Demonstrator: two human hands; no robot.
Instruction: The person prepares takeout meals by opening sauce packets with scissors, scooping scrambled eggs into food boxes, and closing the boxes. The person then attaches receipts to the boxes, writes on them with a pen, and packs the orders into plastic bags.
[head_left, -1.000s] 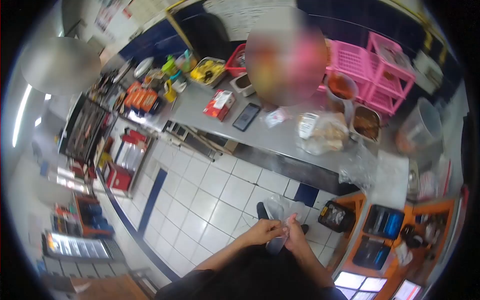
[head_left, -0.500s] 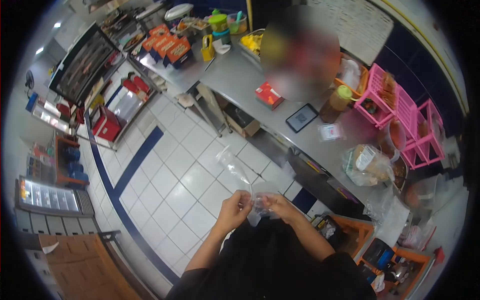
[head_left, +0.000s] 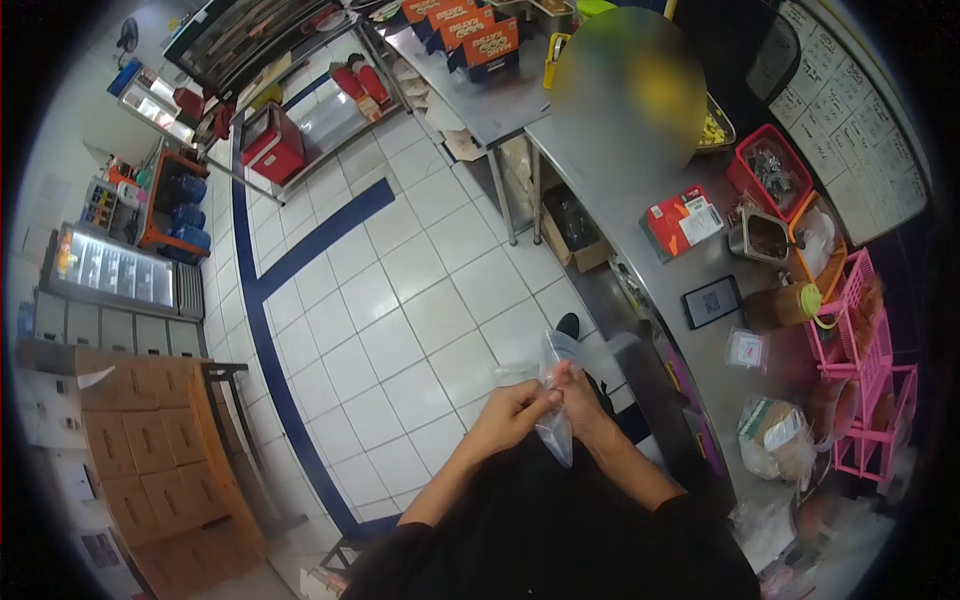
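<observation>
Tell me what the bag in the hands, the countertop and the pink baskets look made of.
Bag: probably thin, glossy plastic film; see-through and creased.
Countertop: likely stainless steel, satin finish; grey with a soft sheen.
Pink baskets: apparently molded plastic; uniform colour, regular openwork, gloss hard to judge.

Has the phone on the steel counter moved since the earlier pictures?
No. Against the counter, the phone shows no clear shift: it lies between the red box and the small packet throughout; only the view turned.
</observation>
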